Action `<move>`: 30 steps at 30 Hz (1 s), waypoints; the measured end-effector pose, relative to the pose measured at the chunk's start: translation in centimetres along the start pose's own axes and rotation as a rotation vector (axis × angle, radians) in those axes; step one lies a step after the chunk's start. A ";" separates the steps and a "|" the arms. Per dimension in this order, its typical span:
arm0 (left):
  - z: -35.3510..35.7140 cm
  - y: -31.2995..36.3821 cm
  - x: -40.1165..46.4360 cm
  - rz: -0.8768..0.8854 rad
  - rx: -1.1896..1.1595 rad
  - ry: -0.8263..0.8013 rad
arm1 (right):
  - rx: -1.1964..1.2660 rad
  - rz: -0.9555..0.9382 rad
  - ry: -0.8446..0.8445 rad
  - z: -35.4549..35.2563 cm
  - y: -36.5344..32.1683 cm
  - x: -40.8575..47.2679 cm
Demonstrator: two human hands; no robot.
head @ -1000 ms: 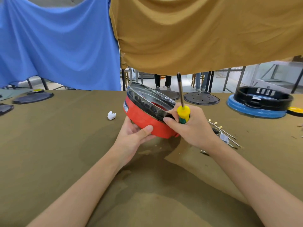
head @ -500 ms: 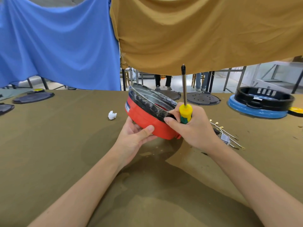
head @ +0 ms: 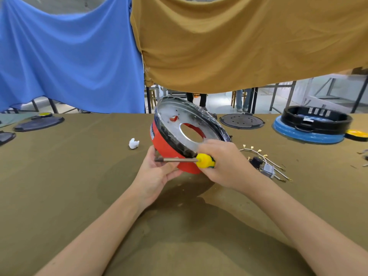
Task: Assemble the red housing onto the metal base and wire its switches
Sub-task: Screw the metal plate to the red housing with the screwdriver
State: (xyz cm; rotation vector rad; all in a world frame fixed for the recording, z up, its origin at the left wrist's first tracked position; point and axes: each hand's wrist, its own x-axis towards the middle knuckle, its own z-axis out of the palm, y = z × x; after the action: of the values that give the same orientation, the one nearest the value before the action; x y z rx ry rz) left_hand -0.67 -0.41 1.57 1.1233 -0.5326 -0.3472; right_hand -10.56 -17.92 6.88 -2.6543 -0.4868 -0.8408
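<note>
The left hand (head: 157, 174) cups the underside of the red housing (head: 165, 146), holding it tilted above the olive-covered table (head: 69, 176). The right hand (head: 225, 162) grips a yellow-handled screwdriver (head: 205, 160), its shaft lying level across the housing toward the left palm. The metal base (head: 185, 120) sits in the housing's rim. Just right lie the wired switches (head: 264, 166); farther back, a blue-and-black housing (head: 310, 126).

bright, even daylight; soft shadows under the forearms; wide-angle bending at the edges; slight blur
</note>
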 end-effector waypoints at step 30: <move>0.0 1.0 0.3 0.051 -0.156 0.152 | 0.257 0.166 0.009 2.1 -1.6 -0.7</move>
State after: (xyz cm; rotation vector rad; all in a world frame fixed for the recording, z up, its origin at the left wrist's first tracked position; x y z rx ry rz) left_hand -0.41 -0.17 2.56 0.9744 -0.3926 -0.2527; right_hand -10.78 -15.80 5.11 -2.4152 -0.3401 -0.6906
